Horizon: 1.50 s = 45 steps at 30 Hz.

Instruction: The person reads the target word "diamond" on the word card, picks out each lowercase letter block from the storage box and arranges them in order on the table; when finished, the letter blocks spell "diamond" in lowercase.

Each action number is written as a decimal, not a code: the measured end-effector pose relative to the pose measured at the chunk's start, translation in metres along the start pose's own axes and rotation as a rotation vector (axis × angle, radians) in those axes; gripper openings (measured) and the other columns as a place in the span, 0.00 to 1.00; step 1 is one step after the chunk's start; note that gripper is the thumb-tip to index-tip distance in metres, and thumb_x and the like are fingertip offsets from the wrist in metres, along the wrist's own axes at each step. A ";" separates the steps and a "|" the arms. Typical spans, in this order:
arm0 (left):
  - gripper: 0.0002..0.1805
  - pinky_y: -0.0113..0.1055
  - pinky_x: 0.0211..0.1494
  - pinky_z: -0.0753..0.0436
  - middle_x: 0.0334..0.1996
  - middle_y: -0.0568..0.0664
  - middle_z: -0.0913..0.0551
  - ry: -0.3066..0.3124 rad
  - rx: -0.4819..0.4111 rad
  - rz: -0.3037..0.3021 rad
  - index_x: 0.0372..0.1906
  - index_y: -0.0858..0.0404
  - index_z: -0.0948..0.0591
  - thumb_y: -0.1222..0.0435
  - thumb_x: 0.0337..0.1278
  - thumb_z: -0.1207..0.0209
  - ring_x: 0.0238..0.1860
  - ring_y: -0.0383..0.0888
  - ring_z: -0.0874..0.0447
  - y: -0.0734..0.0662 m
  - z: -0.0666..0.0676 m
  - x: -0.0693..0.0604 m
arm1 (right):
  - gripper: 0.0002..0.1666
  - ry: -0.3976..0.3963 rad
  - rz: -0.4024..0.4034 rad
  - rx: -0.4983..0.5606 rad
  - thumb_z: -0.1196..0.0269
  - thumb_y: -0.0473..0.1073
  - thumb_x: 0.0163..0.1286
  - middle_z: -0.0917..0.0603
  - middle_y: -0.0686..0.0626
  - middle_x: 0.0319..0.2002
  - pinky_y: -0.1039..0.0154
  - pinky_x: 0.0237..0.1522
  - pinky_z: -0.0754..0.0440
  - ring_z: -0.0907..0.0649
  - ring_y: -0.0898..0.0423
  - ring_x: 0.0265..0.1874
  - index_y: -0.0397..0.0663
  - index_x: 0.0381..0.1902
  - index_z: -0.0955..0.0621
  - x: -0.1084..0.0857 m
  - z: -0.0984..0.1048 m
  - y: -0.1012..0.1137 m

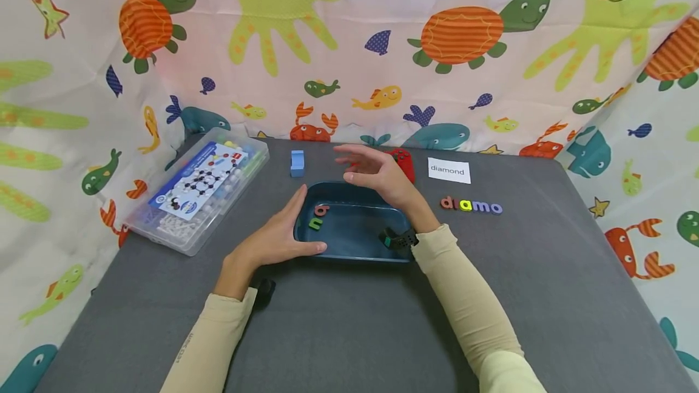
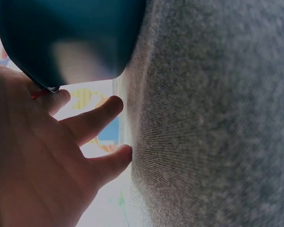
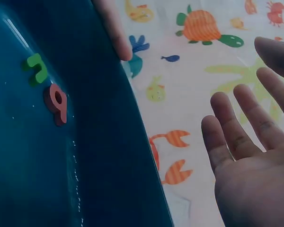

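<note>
My left hand [image 1: 275, 235] grips the left end of a dark teal tray [image 1: 360, 256], its thumb along the near rim and its fingers spread at the far left corner. In the left wrist view, fingers [image 2: 97, 120] extend beside the tray's corner. Inside lie a green letter n [image 1: 315, 224] and a reddish letter [image 3: 57, 104] with a loop and stem, both near the left end. Above the tray's far right side, my right hand [image 1: 377, 174] is raised with fingers extended and nothing held. Its wrist hides the tray's right end.
Right of the tray, a row of letters [image 1: 477, 206] reads "diamo" below a white card [image 1: 449, 170] printed "diamond". Behind are a light blue block [image 1: 297, 164] and a partly hidden red object [image 1: 404, 165]. A clear plastic case [image 1: 199, 190] stands left. Printed cloth hangs behind.
</note>
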<state>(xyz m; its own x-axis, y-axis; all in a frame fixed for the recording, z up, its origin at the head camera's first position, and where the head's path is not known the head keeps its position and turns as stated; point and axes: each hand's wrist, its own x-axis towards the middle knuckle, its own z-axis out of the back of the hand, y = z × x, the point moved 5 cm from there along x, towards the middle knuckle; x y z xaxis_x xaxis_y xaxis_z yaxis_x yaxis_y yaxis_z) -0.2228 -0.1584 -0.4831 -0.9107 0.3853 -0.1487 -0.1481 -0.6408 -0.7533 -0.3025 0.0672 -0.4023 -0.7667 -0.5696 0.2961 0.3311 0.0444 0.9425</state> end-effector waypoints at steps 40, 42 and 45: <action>0.68 0.72 0.78 0.44 0.88 0.49 0.66 0.018 -0.026 -0.031 0.89 0.52 0.66 0.40 0.62 0.29 0.85 0.61 0.56 0.001 0.002 0.001 | 0.26 0.551 -0.171 -0.312 0.34 0.36 0.75 0.18 0.39 0.63 0.55 0.61 0.17 0.18 0.43 0.58 0.37 0.69 0.19 0.001 -0.055 -0.051; 0.68 0.72 0.78 0.44 0.88 0.49 0.66 0.020 -0.028 -0.034 0.89 0.52 0.66 0.40 0.62 0.30 0.85 0.62 0.56 0.002 0.001 0.001 | 0.27 0.574 -0.171 -0.337 0.34 0.35 0.74 0.19 0.39 0.62 0.56 0.59 0.16 0.19 0.44 0.56 0.37 0.69 0.19 0.001 -0.057 -0.053; 0.68 0.72 0.78 0.45 0.88 0.49 0.66 0.020 -0.030 -0.035 0.89 0.52 0.66 0.40 0.62 0.30 0.85 0.62 0.57 0.003 0.001 0.002 | 0.28 0.589 -0.185 -0.380 0.33 0.35 0.74 0.20 0.39 0.59 0.57 0.55 0.17 0.19 0.45 0.52 0.39 0.71 0.20 0.001 -0.058 -0.057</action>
<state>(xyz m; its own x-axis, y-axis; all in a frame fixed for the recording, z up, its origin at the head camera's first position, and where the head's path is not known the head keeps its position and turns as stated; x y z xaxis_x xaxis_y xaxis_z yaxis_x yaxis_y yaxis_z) -0.2249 -0.1600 -0.4851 -0.8972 0.4206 -0.1350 -0.1673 -0.6064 -0.7773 -0.2903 0.0160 -0.4651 -0.4409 -0.8923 -0.0966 0.4746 -0.3231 0.8187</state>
